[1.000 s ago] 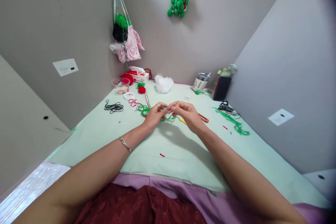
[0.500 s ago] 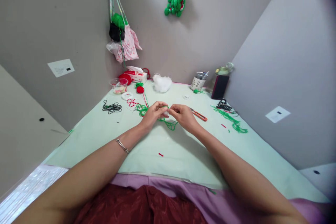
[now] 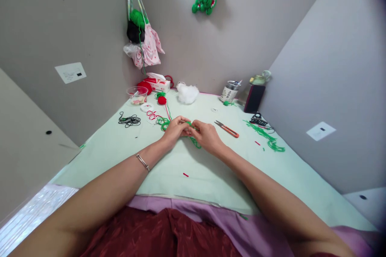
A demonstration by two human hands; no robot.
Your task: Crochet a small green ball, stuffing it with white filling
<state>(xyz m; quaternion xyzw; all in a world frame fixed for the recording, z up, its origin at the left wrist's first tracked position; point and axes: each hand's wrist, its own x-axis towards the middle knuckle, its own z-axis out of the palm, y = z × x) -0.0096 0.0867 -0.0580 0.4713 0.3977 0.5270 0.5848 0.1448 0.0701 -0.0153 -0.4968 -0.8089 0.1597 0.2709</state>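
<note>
Over the middle of the table, my left hand (image 3: 175, 131) and my right hand (image 3: 206, 135) meet with their fingers closed on a small green yarn piece (image 3: 189, 123). Most of the piece is hidden by the fingers, so its exact shape does not show. Loose green yarn (image 3: 195, 143) trails beneath the hands onto the cloth. A tangle of green yarn (image 3: 163, 123) lies just left of my left hand. To the right of my right hand rest orange-handled thread snips (image 3: 229, 130), with their blades pointing up and left. White stuffing (image 3: 188, 94) sits behind the hands.
At the back left stand a clear plastic tub (image 3: 139, 97), a tissue box (image 3: 160, 85) and a red yarn ball (image 3: 162, 100). Black cord (image 3: 129, 120) lies left. Toward the right are a tin (image 3: 229, 93), a phone (image 3: 255, 98), black scissors (image 3: 258, 119) and green yarn strands (image 3: 273, 143).
White stuffing showed between my fingertips before; now green yarn shows there. My right hand has shifted slightly left, closer to the left hand, uncovering the snips' blades. The view has tilted slightly downward.
</note>
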